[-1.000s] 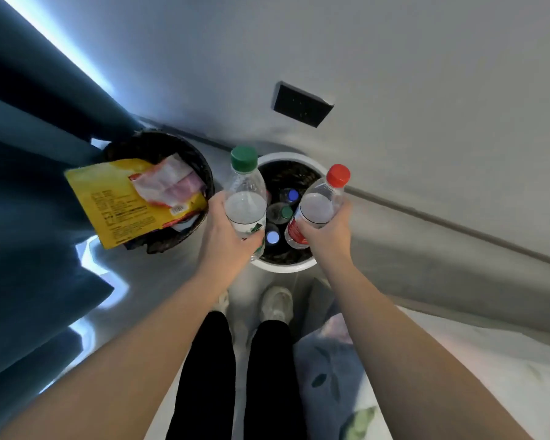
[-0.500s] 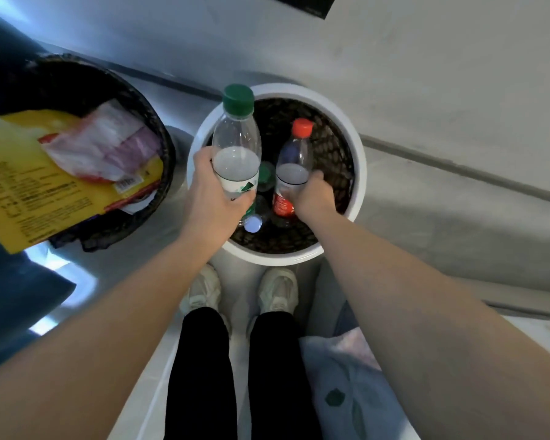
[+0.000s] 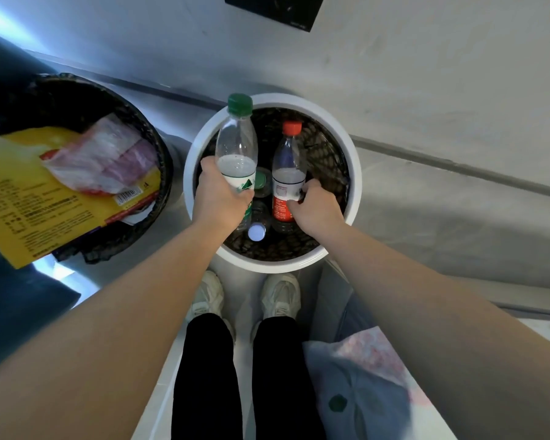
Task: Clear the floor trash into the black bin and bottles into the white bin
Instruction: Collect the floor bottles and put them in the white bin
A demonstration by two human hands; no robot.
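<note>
— How many bottles do you count?

— Two in hand, at least two more lying in the white bin point(image 3: 353, 173); a green cap and a white cap show down there.

— And the grip?

— The left hand point(image 3: 220, 198) is wrapped around the green-capped bottle point(image 3: 236, 147), upright over the bin's left side. The right hand point(image 3: 315, 206) pinches the red-capped bottle point(image 3: 287, 179) at its label, fingers curled, bottle inside the rim.

— What else is about?

— One black bin point(image 3: 162, 154) just left, with a yellow packet point(image 3: 29, 201) and a pink wrapper point(image 3: 105, 157) on top. Two pale shoes point(image 3: 280, 296) touch the white bin's base.
</note>
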